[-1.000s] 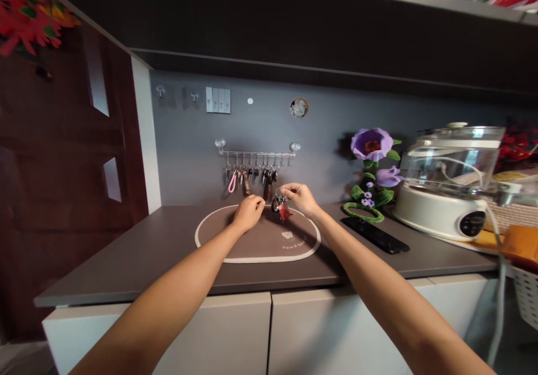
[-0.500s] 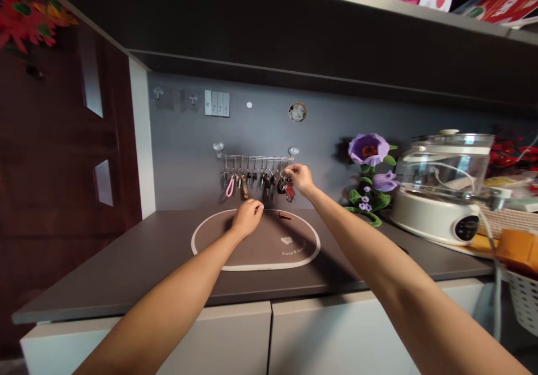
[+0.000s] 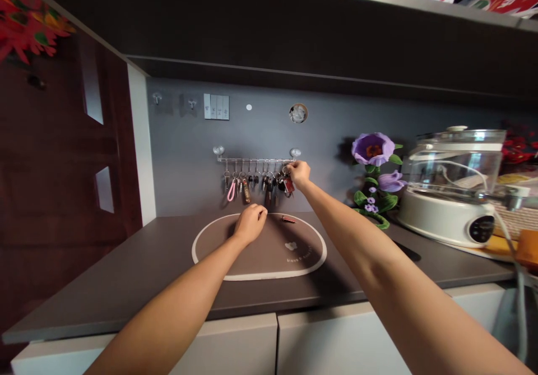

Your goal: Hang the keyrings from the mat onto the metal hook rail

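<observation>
My right hand [image 3: 299, 174] is closed in a pinch on a key ring at the right end of a clear hook rack [image 3: 256, 160]. Below its fingers hangs a bunch of keys with a red tag [image 3: 288, 184]. Several other key bunches hang along the rack, one with a pink loop strap [image 3: 231, 190] and one with a brown fob [image 3: 246, 191]. My left hand [image 3: 250, 223] is curled over the brown mat [image 3: 260, 257]; whatever may be inside its fingers is hidden. A small, slender reddish object [image 3: 288, 219] lies on the mat to its right.
Purple artificial flowers [image 3: 373, 149] and a white appliance with a clear upper container [image 3: 445, 212] stand on the right of the counter [image 3: 168, 285]. A dark flat object [image 3: 407, 250] lies near my right forearm. An overhead shelf [image 3: 294, 33] spans the top; a dark red door [image 3: 63, 195] is at left.
My right hand has shifted slightly at the key ring, close to the rack's right end, and the red-tagged bunch has moved a little. My left hand stays over the mat. The view has shifted slightly.
</observation>
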{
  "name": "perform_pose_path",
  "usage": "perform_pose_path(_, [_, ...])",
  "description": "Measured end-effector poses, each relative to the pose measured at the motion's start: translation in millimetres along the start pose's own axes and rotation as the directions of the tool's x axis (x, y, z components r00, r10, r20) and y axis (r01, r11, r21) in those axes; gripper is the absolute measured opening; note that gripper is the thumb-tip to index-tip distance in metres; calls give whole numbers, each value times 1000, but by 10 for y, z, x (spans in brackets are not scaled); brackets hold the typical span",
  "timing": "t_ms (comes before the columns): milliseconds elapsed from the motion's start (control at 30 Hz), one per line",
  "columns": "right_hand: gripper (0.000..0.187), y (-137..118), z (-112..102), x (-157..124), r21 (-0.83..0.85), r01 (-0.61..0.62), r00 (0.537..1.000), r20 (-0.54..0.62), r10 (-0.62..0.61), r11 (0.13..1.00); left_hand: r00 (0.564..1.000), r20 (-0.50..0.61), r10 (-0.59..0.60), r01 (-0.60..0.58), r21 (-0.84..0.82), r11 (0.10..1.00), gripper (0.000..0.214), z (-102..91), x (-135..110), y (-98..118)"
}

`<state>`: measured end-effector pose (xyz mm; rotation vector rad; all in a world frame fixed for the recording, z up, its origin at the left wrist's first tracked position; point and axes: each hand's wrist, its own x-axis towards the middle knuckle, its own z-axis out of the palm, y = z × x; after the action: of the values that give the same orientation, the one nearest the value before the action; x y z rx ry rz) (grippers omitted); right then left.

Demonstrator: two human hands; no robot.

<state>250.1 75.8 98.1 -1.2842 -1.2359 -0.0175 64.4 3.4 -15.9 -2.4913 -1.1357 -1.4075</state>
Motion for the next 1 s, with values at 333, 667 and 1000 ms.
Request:
perform_pose_path(333, [15, 44, 22, -7, -81, 13, 1000, 13, -12, 997, 1000, 5, -7, 7, 11, 1000, 25, 23, -12, -22])
perform_pose_path(667, [14, 56, 37, -1, -58, 9, 1000, 10, -8, 998, 1000, 6, -18, 18, 19, 1000, 25, 26, -2, -33])
perform_pose_path(1000, [9, 124, 52, -81, 7, -3, 1000, 7, 3, 1000, 1000, 8, -15, 15, 9, 1000, 26, 24, -8, -37])
